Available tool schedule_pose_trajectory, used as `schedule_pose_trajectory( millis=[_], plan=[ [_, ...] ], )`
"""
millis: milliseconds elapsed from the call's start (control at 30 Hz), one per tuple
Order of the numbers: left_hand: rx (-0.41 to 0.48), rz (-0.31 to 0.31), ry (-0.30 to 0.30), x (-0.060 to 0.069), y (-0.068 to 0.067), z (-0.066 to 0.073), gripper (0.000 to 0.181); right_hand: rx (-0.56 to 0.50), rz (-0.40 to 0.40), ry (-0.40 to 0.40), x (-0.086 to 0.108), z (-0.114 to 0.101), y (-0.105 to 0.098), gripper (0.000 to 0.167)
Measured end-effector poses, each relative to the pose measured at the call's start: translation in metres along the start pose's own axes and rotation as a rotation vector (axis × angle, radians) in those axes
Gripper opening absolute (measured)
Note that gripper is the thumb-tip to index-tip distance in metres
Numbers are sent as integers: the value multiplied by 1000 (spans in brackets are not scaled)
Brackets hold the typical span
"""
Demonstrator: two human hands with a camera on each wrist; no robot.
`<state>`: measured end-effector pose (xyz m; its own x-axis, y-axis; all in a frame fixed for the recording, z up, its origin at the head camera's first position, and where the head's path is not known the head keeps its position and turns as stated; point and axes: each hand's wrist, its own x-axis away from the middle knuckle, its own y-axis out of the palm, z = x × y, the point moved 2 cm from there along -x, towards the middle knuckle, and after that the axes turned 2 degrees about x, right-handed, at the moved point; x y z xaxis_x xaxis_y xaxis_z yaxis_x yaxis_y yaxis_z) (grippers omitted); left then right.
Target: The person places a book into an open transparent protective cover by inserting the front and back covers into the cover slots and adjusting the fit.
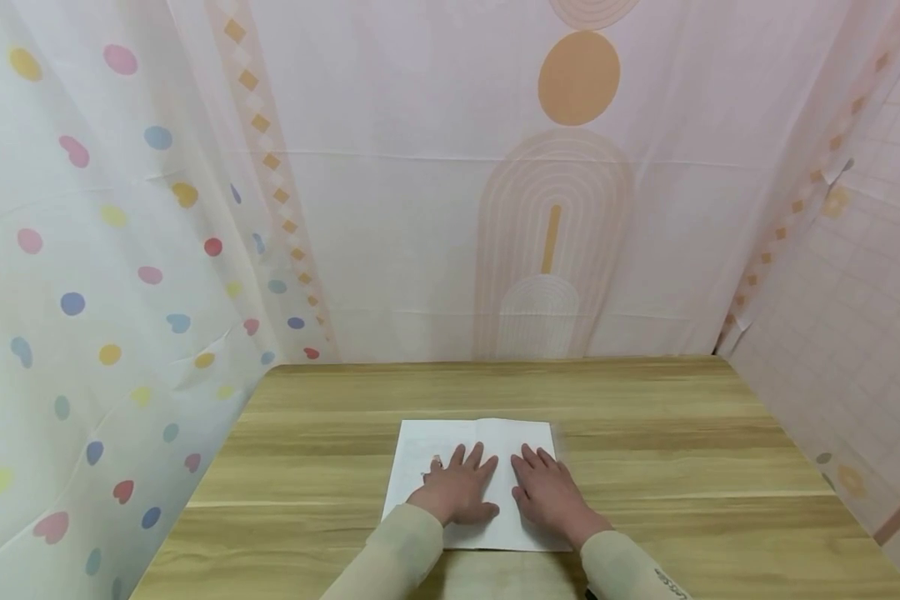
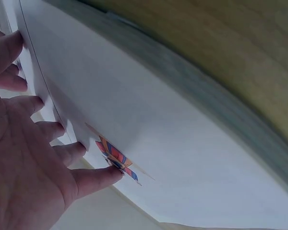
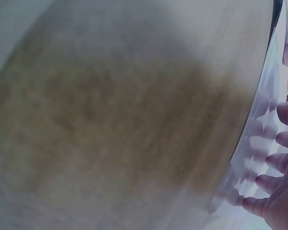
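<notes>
An open book (image 1: 438,433) with mostly white pages lies flat on the wooden table. My left hand (image 1: 461,490) rests on the left page with its fingers spread, close to the centre fold. On the right page lies my right hand (image 1: 551,498), its fingers extended. A small printed picture (image 2: 117,158) in red, blue and orange shows in the left wrist view, with the little finger touching it. In the right wrist view the fingertips of my right hand (image 3: 281,196) meet a glossy, reflecting page surface (image 3: 259,124).
The wood-grain table (image 1: 682,467) extends around the book on all sides. Behind it hangs a pale curtain (image 1: 405,233) with arch patterns. A curtain with coloured dots (image 1: 75,304) hangs at the left, and a grid-patterned one (image 1: 855,350) at the right.
</notes>
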<state>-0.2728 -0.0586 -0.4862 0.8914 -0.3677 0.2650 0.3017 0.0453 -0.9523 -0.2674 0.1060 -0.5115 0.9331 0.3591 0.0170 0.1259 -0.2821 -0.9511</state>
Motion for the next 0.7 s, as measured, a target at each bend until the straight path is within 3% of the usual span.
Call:
schedule_pose_trajectory(
  millis=[200, 400, 700],
  plan=[
    [3, 7, 3, 1, 2, 0, 75, -47, 43, -17, 1, 0, -6, 48],
    [9, 17, 15, 1, 4, 0, 75, -71, 105, 19, 2, 4, -9, 48],
    [33, 12, 24, 2, 3, -2, 76, -110, 192, 182, 1, 13, -17, 48]
  ],
)
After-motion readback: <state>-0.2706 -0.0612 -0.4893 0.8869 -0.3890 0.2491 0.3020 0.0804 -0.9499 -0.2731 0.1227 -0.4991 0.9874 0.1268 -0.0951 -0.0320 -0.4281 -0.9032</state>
